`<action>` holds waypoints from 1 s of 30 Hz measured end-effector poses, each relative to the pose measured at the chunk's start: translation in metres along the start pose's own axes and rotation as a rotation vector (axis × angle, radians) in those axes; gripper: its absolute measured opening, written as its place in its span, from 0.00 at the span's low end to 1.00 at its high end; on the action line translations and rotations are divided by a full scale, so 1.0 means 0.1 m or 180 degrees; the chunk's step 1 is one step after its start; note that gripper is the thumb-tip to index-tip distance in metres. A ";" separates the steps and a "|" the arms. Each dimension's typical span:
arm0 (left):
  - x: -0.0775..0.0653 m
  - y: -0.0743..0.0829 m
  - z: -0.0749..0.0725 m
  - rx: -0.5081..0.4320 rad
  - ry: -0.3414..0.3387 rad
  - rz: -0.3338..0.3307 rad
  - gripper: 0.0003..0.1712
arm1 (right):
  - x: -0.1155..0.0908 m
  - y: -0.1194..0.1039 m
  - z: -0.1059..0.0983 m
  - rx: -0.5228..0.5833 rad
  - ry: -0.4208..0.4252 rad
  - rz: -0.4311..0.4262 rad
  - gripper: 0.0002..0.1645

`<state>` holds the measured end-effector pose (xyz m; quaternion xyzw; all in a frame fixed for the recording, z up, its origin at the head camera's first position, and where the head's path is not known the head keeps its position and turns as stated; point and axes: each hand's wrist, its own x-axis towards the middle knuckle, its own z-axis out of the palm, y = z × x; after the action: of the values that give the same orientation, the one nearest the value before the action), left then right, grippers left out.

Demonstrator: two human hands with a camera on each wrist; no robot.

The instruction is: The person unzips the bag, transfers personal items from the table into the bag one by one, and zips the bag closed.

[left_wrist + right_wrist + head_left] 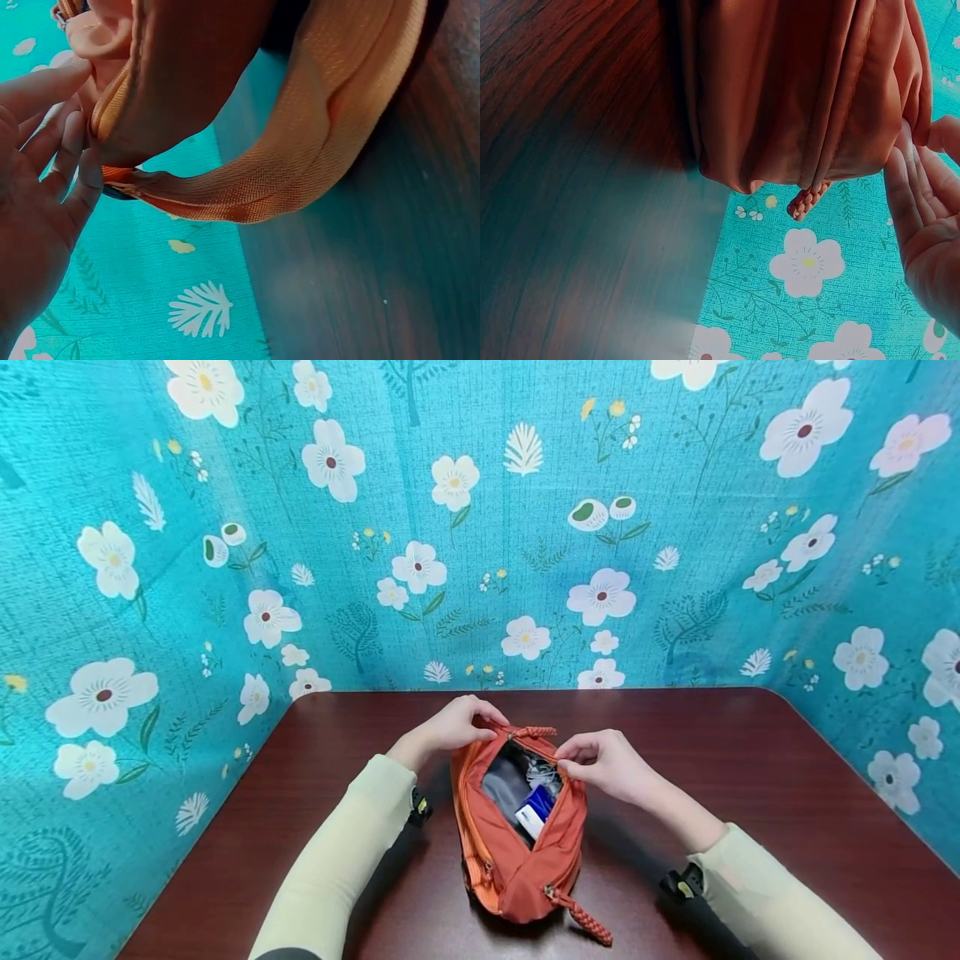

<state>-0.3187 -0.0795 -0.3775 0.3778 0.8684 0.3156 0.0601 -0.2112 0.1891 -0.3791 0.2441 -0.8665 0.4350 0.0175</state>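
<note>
An orange-red waist bag (521,877) lies on the table with its main zipper spread wide and its grey lining showing. Inside are a blue-and-white packet (536,808) and a bundled whitish cable (542,774). At the bag's far left edge my left hand (459,724) pinches the fabric near the zipper end. My right hand (606,763) pinches the opening's right rim between thumb and fingers. In the left wrist view an orange webbing strap (292,161) loops below the left hand (45,165). The right wrist view shows my right hand (930,217) at the bag's edge.
A braided zipper pull (583,920) hangs off the bag's near end, another (537,732) lies at the far end. The dark reddish wooden table (720,760) extends on both sides. Behind it hangs a turquoise flowered cloth (480,568).
</note>
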 end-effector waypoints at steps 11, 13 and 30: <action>0.01 -0.04 0.02 0.0156 0.0105 0.0056 0.07 | 0.01 -0.01 -0.02 -0.0045 -0.0042 -0.0094 0.05; 0.00 -0.04 0.02 0.0123 0.0119 0.0104 0.07 | 0.01 -0.01 -0.02 -0.0039 -0.0049 -0.0089 0.05; -0.02 0.05 -0.09 -0.0226 0.0226 0.0046 0.07 | 0.11 -0.11 -0.13 0.0147 -0.0127 -0.0119 0.07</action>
<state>-0.3175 -0.0827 -0.3676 0.3702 0.8555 0.3597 0.0404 -0.2178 0.1889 -0.3601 0.2692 -0.8517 0.4496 0.0027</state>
